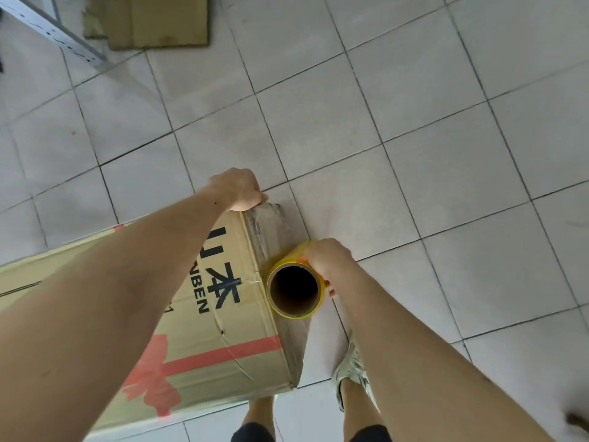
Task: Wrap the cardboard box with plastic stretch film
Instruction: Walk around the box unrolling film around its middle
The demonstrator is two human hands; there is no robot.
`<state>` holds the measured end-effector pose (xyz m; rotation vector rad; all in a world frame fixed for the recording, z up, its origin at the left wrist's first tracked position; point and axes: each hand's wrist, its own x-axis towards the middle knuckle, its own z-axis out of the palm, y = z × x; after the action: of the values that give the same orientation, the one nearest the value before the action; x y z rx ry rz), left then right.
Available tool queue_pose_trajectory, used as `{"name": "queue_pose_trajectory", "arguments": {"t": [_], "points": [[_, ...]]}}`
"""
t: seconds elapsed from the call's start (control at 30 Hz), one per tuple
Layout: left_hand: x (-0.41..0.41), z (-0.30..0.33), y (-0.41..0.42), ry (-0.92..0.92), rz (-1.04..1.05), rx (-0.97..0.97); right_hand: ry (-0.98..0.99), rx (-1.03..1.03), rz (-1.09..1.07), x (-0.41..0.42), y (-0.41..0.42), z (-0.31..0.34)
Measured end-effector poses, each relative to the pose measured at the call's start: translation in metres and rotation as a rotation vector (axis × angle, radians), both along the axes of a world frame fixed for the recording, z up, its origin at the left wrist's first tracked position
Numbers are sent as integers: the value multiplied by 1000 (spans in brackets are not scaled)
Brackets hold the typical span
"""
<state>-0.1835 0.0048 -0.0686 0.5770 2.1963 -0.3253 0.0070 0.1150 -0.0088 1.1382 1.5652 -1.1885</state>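
A large cardboard box (220,317) with black lettering and a red ribbon print stands on the tiled floor at lower left. Clear film covers its right side face. My left hand (240,190) grips the box's far top corner, fingers curled over the edge. My right hand (325,260) holds a roll of stretch film (294,287) with a yellowish tint and a brown cardboard core. The roll stands upright against the box's right side, its open core facing the camera.
Flattened cardboard (149,20) lies on the floor at the top left, next to a grey metal rack leg (54,33). My legs and a light sneaker (352,368) stand just right of the box. Grey tiled floor (414,138) stretches to the right and ahead.
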Motion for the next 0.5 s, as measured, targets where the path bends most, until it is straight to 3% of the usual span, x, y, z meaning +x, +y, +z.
{"name": "queue_pose_trajectory", "arguments": {"t": [0.1,0.2,0.27,0.5], "points": [[7,7,6,29,-406,-28,-69,-91,46,-12,-12,-1],[26,6,9,-149,-814,-212,-119,-137,149,-6,-34,-15],[37,1,2,-212,-930,-358,-115,-131,105,7,-40,-22],[45,22,12,-106,-952,-470,-291,-285,-781,116,-40,-14]]}}
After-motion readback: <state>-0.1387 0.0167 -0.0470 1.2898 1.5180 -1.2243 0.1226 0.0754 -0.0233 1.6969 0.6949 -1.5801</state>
